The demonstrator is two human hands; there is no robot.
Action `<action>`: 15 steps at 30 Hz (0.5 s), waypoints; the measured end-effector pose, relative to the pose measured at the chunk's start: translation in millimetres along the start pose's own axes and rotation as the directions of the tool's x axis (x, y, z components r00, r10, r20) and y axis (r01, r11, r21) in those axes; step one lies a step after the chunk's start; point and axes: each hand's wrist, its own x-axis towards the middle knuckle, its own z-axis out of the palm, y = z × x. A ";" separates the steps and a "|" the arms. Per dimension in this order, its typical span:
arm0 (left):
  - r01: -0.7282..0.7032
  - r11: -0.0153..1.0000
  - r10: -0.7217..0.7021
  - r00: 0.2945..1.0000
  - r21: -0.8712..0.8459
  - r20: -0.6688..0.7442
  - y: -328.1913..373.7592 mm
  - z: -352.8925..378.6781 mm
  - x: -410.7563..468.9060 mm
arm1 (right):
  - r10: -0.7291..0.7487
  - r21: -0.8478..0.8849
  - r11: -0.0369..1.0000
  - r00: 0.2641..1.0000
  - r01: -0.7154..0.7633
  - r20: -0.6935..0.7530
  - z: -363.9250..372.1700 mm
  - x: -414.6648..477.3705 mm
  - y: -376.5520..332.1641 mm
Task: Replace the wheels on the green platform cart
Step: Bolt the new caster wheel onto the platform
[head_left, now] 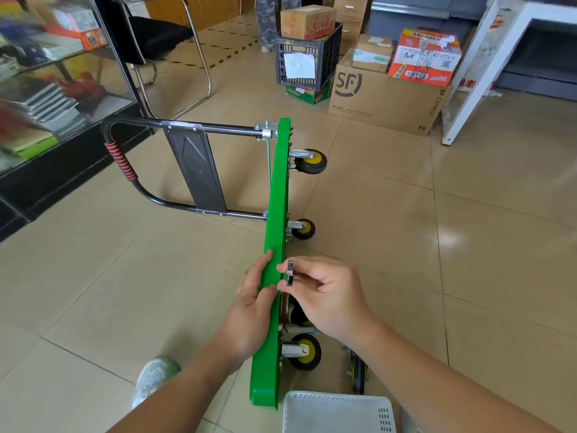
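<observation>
The green platform cart (276,195) stands on its side edge on the tiled floor, its black handle (125,164) folded out to the left. Black casters with yellow hubs stick out to the right: one far (310,161), one in the middle (303,229), one near (305,351). My left hand (251,307) lies flat against the deck's top face, thumb over the edge. My right hand (327,295) pinches a small metal part (290,272) against the cart's underside. Behind my right hand another wheel (298,315) is partly hidden.
A loose caster (358,371) lies on the floor by my right forearm. A white perforated basket (338,412) sits at the bottom edge. Cardboard boxes (387,98) and a black crate (307,62) stand beyond; a glass cabinet (46,89) lines the left. My shoe (154,378) is beside the cart.
</observation>
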 end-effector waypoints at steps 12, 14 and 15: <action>0.030 0.998 -0.029 0.999 -0.048 0.016 1.6 2.3 0.1 | 0.261 0.042 0.965 0.964 -0.259 -0.056 -4.2 42.3 15.2; 0.027 0.998 -0.026 1.000 -0.053 0.009 2.3 2.5 0.0 | 0.272 0.050 0.962 0.960 -0.270 -0.058 -2.8 48.7 21.3; 0.027 0.998 -0.027 1.000 -0.053 0.009 2.2 2.4 -0.2 | 0.275 0.044 0.961 0.960 -0.273 -0.056 -1.2 52.1 24.3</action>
